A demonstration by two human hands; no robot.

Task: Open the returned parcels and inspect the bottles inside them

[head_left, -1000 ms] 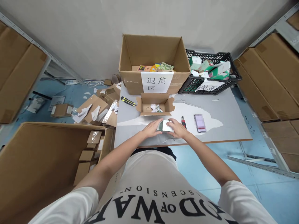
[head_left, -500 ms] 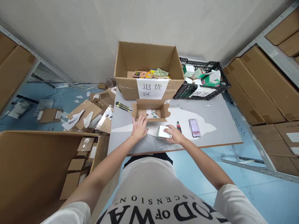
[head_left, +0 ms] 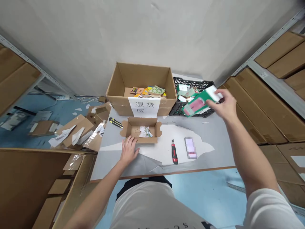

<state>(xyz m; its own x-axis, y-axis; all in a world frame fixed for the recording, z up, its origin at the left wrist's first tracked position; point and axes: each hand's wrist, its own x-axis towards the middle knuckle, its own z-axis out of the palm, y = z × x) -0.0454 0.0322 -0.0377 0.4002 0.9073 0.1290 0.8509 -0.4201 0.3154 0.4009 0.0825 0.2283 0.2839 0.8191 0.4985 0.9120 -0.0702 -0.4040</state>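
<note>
My right hand is closed on the white end of a green and white carton with a pink picture on its side. It holds the carton tilted in front of and above the black plastic crate, covering part of it. Several similar cartons lie in the crate. My left hand rests with fingers spread at the front edge of a small open cardboard box. Crumpled printed paper lies inside that box.
A large cardboard box with a paper sign holds colourful packets. On the table lie a red utility knife, a yellow-black cutter and a phone. Flattened cardboard is heaped left; shelves with cartons stand right.
My right hand has lifted the carton from the table's front and carried it up and right to the crate. My left hand stays by the small box. The view has shifted.
</note>
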